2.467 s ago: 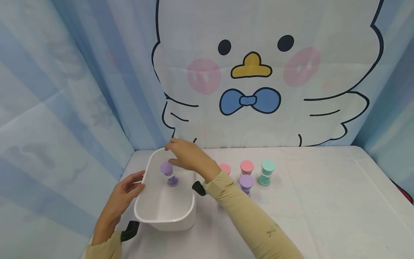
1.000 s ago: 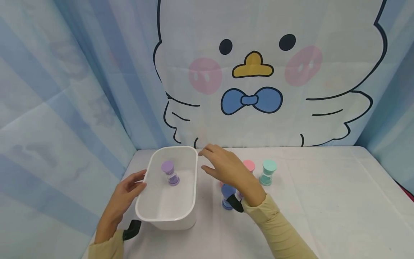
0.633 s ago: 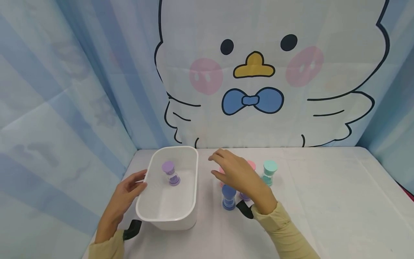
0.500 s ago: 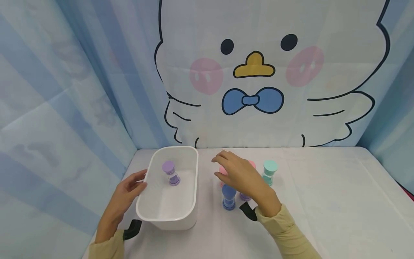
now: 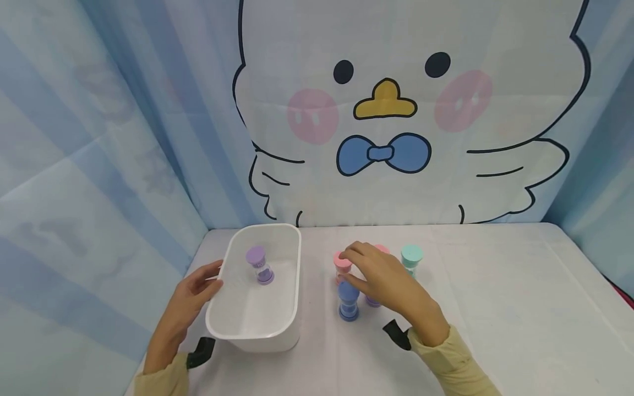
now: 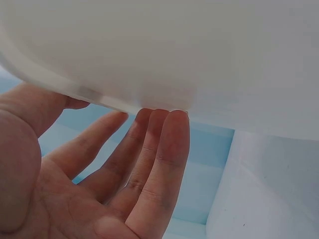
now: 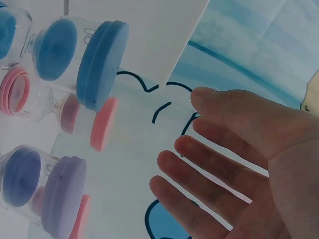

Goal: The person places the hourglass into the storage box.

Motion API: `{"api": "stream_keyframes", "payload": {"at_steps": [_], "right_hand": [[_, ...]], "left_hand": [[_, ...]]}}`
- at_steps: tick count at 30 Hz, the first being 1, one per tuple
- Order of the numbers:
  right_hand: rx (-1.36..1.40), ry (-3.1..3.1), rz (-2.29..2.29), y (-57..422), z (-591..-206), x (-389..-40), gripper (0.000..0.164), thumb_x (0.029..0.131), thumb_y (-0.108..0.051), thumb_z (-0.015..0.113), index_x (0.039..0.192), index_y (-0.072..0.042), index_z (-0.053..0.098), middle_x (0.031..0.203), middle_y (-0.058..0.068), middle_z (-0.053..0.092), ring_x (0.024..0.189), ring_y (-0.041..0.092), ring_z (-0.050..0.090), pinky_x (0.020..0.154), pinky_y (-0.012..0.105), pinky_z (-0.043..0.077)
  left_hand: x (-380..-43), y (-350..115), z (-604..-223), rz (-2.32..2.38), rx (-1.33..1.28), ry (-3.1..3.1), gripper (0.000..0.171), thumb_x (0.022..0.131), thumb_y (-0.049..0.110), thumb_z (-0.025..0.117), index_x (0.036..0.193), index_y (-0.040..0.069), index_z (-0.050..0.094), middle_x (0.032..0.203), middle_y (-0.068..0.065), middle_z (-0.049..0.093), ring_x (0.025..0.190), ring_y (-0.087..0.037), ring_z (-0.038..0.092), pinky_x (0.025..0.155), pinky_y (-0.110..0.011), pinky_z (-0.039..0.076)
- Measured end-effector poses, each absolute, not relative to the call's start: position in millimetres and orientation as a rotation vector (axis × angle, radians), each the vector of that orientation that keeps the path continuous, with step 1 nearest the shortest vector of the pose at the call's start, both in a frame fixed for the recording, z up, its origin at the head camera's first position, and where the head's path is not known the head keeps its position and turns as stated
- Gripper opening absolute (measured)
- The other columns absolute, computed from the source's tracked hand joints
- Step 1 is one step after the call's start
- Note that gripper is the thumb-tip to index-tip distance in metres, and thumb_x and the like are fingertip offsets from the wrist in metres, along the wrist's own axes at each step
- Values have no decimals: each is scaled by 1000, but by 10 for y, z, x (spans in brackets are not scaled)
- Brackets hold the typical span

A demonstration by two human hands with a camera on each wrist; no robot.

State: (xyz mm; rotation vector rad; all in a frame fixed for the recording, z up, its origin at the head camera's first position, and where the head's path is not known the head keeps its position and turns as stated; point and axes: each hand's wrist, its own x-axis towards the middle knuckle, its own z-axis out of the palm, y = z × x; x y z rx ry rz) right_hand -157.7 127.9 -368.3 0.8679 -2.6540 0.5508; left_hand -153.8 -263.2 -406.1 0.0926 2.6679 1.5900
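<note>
My left hand (image 5: 190,291) rests against the left side of a white plastic bin (image 5: 258,336). In the left wrist view, its fairly straight fingers (image 6: 169,149) touch the bin's outer wall. One purple sand timer (image 5: 260,265) stands inside the bin. Holding nothing, my right hand (image 5: 386,278) is over a group of sand timers, with thumb and fingers spread apart. A pink timer (image 5: 342,261) and a blue timer (image 5: 349,302) are nearest to it in the head view. Behind the hand, another purple timer (image 7: 62,196) is mostly hidden in the head view.
A mint green timer (image 5: 411,256) stands right of the hand, and a second pink timer (image 5: 382,248) peeks out behind it. White cloth covers the table (image 5: 520,308). A curtain with a cartoon bird (image 5: 386,159) hangs along the back edge.
My right hand has moved from above the bin rightward to over the timers, lowering a little lately. My left hand has stayed at the bin, and the purple timer inside has not moved.
</note>
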Motion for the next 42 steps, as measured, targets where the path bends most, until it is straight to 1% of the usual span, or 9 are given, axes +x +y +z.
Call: {"api": "stream_keyframes", "payload": {"at_steps": [5,6,9,13,16,23,34,42], "right_hand": [[858,-2654,533,1361,-3721,-1544,35,84,-24,80,114,-8,69,111,2,66,99,15,63,77,28,56],[848,-2669,519,1379,-3723,-1536,36,85,-23,80,115,-8,69,111,2,66,99,15,63,78,29,56],[815,-2724,493,1426,-3728,-1513,38,84,-21,81,118,-8,68,113,2,65,101,16,62,81,30,56],[781,-2783,479,1472,-3752,-1498,39,84,-20,80,119,-8,68,115,4,66,108,20,62,89,36,55],[773,-2808,476,1505,-3783,-1490,38,83,-20,80,117,-8,69,115,6,67,111,22,62,92,40,54],[775,-2812,481,1570,-3859,-1465,36,83,-22,81,114,-9,70,111,3,66,102,17,63,88,36,55],[785,-2808,493,1611,-3921,-1444,36,80,-20,83,112,-9,69,108,1,65,98,15,62,86,35,55],[780,-2812,524,1638,-3925,-1440,35,79,-18,84,109,-11,69,102,-2,62,92,11,58,81,32,55]], "left_hand": [[-1544,-2633,-4057,1601,105,2660,54,100,30,60,148,9,45,143,-17,53,102,9,59,86,-20,51],[-1548,-2633,-4054,1609,111,2652,54,100,30,60,148,9,44,143,-17,53,102,9,59,85,-18,50],[-1549,-2631,-4040,1622,125,2641,54,100,28,60,148,8,43,144,-18,52,103,8,59,85,-18,50],[-1545,-2637,-4045,1615,117,2647,55,100,29,60,148,8,43,143,-19,52,103,8,59,87,-21,51],[-1545,-2640,-4055,1611,101,2652,55,100,30,60,148,9,44,143,-17,53,102,8,60,88,-22,52],[-1534,-2627,-4048,1628,110,2646,55,100,29,61,148,8,44,143,-18,53,103,7,60,86,-18,50],[-1536,-2638,-4061,1640,113,2629,54,100,27,60,148,8,43,144,-18,52,105,6,60,86,-17,49],[-1537,-2643,-4049,1639,102,2632,54,100,28,60,148,8,44,144,-18,52,104,6,60,86,-17,49]]}}
